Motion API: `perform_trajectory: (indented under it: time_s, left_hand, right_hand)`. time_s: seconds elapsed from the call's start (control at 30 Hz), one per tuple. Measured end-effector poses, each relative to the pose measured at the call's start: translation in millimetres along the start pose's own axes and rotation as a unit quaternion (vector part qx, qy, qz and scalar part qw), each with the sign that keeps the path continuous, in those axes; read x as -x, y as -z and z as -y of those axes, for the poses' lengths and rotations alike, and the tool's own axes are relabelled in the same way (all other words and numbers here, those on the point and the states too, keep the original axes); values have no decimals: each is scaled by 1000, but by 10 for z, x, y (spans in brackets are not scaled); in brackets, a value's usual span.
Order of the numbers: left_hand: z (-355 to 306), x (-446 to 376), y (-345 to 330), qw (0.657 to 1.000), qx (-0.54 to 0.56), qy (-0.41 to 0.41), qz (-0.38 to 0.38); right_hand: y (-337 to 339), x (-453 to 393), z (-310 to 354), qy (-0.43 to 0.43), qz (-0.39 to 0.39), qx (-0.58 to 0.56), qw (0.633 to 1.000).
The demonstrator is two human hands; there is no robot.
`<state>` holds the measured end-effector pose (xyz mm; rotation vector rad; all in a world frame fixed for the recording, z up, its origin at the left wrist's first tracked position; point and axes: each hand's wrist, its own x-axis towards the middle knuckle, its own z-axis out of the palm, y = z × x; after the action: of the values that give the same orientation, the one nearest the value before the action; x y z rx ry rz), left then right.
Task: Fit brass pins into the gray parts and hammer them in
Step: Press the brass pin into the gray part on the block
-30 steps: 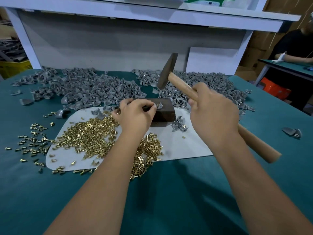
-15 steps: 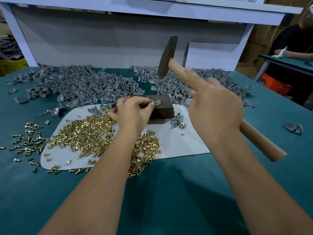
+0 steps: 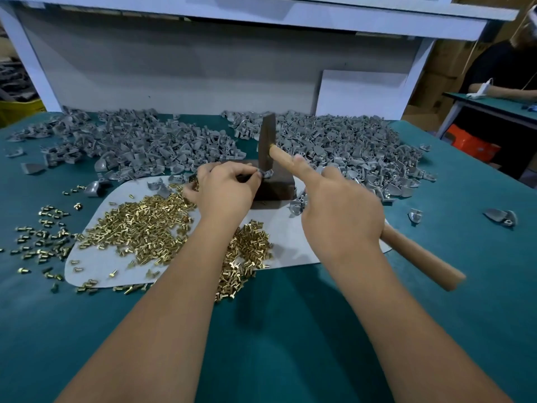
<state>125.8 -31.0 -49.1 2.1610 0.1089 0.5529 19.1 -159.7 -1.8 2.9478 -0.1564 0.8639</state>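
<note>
One hammer (image 3: 268, 141) in my right hand (image 3: 343, 210), one gray part (image 3: 266, 173) at my left fingertips (image 3: 255, 176), one dark block (image 3: 273, 187) under it. Pins, loose parts: too many to count.

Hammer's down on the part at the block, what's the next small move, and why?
Probably lift the hammer clear for another check or tap. Its head sits on the gray part that the left hand pinches on the dark block, hiding the pin, so seating can't be judged. The right hand grips the handle.

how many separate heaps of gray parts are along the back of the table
2: one heap of gray parts back left, another heap back right behind the hammer. Strays lie loose around them; the hands may hide a few.
</note>
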Motion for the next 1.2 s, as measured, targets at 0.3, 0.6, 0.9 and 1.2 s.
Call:
perform_trajectory:
  time_s: [0.3,0.6,0.9,1.2]
  left_hand:
    - [19,2,-8,1000,-12,-18,-9]
    - [7,9,0,1000,-5,-7,-5]
    - [8,28,18,1000,-6,-4,12]
    - [-38,2,132,997,24,28,73]
  right_hand:
    - [-31,12,-13,8,-60,3,998]
    - [-99,-8,-31,-7,-34,2,999]
    - [-138,2,-72,-17,11,-1,1000]
    - [-214,-70,-307,-120,-3,-46,992]
